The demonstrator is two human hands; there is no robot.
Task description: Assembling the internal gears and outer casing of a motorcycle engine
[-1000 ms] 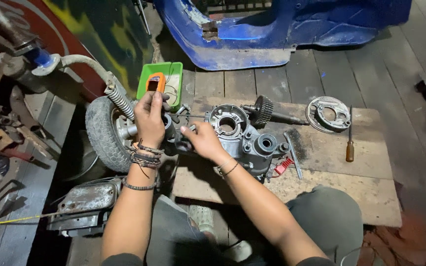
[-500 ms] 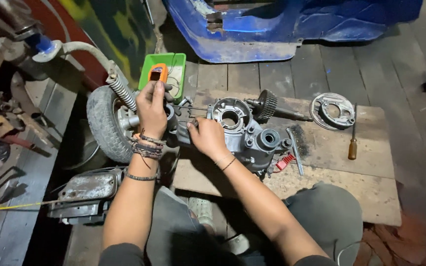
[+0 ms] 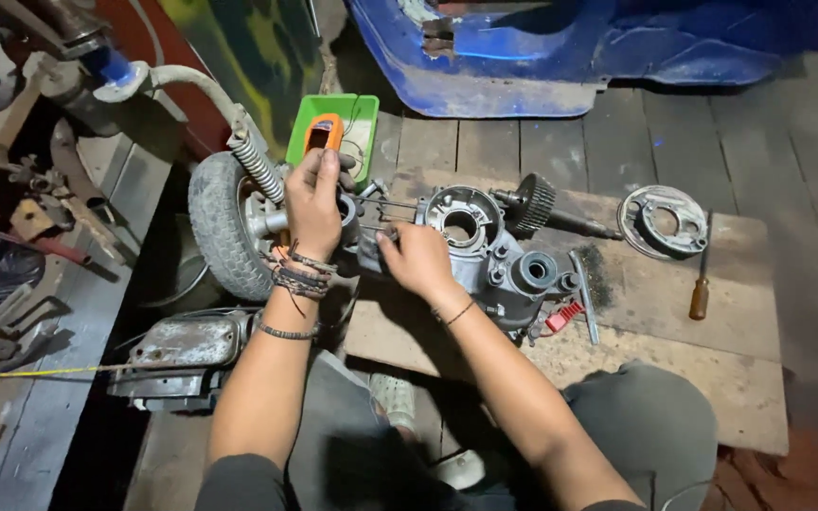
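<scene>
My left hand [image 3: 312, 199] has shifted up, gripping the grey metal engine casing [image 3: 471, 241]; my right hand [image 3: 416, 257] stays clenched on it at 3 o'clock.

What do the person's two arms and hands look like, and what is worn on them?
Both arms are bare, with no sleeves and no gloves. The left hand has a stack of dark braided and beaded bracelets at the wrist, plus one thin dark band a little further up the forearm. The right hand has a single thin dark cord bracelet at the wrist.
</scene>
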